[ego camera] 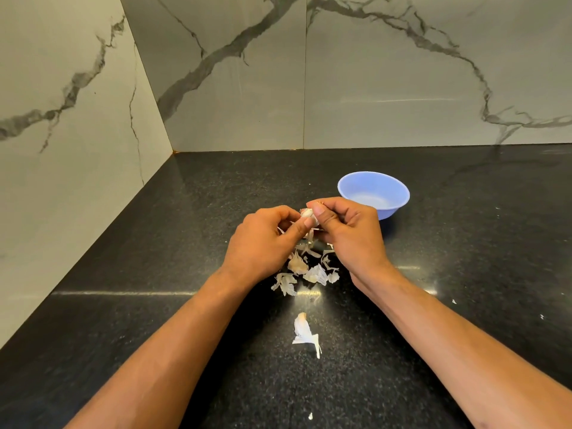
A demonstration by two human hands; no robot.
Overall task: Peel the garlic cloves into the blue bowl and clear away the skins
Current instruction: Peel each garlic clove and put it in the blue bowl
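I am pinching the garlic clove (307, 213) between my left hand (263, 243) and right hand (346, 230), both grips grasping it above the skins (309, 270), the blue bowl (374, 193) lying just beyond my nearer right hand.

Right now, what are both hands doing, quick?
Left hand: pinching the garlic clove.
Right hand: pinching the same garlic clove at its top, fingers curled.
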